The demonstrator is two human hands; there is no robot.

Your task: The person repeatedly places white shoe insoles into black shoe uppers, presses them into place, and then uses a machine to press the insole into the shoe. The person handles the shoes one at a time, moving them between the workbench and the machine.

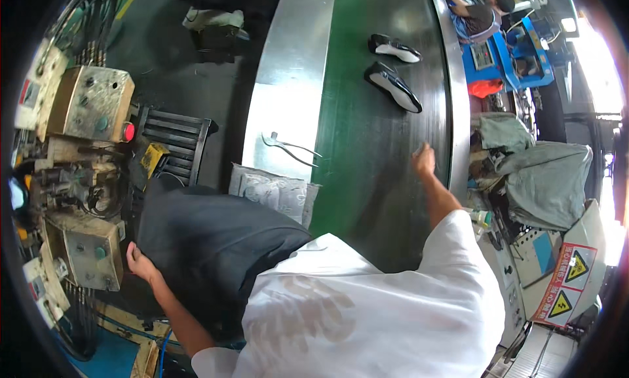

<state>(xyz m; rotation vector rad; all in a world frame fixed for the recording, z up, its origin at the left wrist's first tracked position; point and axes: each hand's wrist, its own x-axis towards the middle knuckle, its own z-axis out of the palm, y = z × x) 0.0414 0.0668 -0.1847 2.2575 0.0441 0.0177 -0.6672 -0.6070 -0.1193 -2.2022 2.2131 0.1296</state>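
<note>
Shoes [394,88] on conveyor [367,162], pliers [276,142] left

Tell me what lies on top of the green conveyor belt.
Two black-and-white shoes lie on the belt, beyond the right hand. The surface beneath them is covered, and the white shirt blocks the view of anything nearer.

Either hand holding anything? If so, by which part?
Nothing visibly held: the left hand is near the trousers, the right hand over the belt. The metal tool and shoes lie untouched.
</note>
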